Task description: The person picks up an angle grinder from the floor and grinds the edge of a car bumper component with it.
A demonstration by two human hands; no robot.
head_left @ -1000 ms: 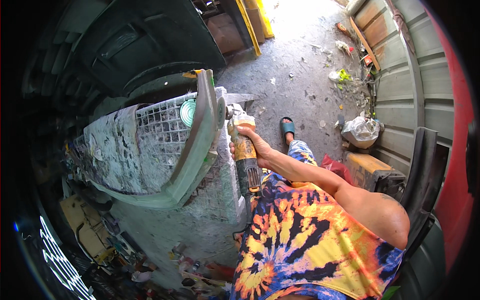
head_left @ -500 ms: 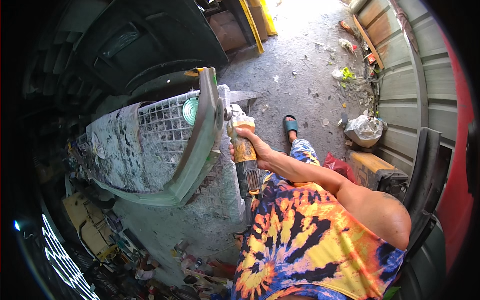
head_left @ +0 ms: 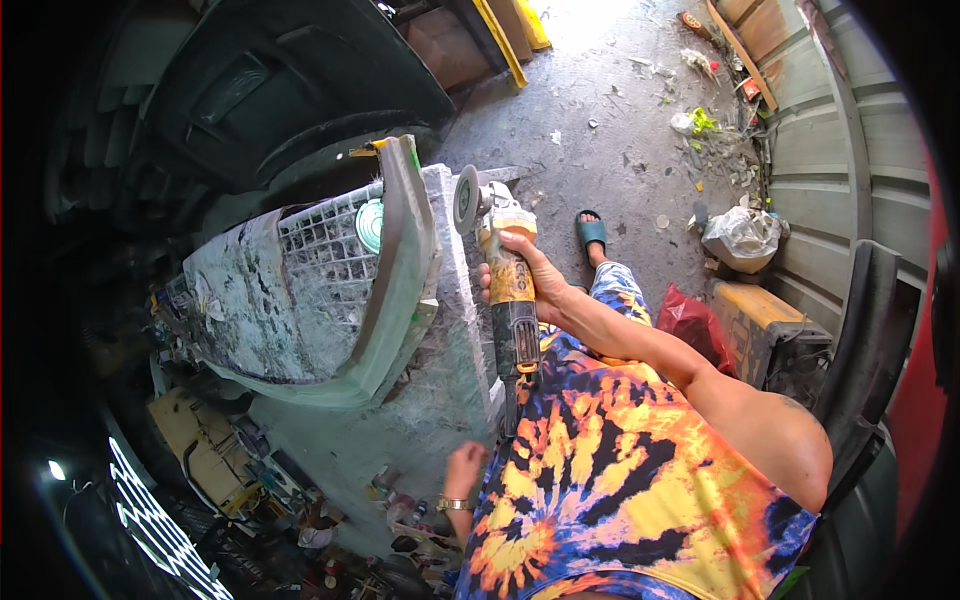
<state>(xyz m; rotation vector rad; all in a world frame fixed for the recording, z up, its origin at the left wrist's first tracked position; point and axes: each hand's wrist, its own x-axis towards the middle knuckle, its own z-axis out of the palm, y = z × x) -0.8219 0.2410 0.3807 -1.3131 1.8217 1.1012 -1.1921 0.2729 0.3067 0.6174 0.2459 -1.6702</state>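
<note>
My right hand (head_left: 535, 272) is wrapped round the body of a worn yellow and black angle grinder (head_left: 515, 285). The grinder's round disc (head_left: 466, 199) faces left, a short gap away from a curved grey-green panel shaped like a car bumper (head_left: 408, 235). That panel lies along a dusty, whitened stand with a grid top (head_left: 325, 240). A light green round piece (head_left: 369, 226) rests on the grid beside the panel. My left hand (head_left: 465, 468), a watch at its wrist, is low beside my shirt, near the grinder's tail end; its fingers are too unclear to read.
A large dark moulded panel (head_left: 290, 90) stands behind the work. Along the corrugated wall (head_left: 890, 130) are a white plastic bag (head_left: 742, 238), a red bag (head_left: 693, 322), a yellow-topped box (head_left: 762, 308) and litter. Assorted clutter (head_left: 330, 540) covers the floor at lower left.
The grinder has come away from the bumper-like panel, moving right with my right hand, and its disc now shows its face. My left hand has come into view at the bottom.
</note>
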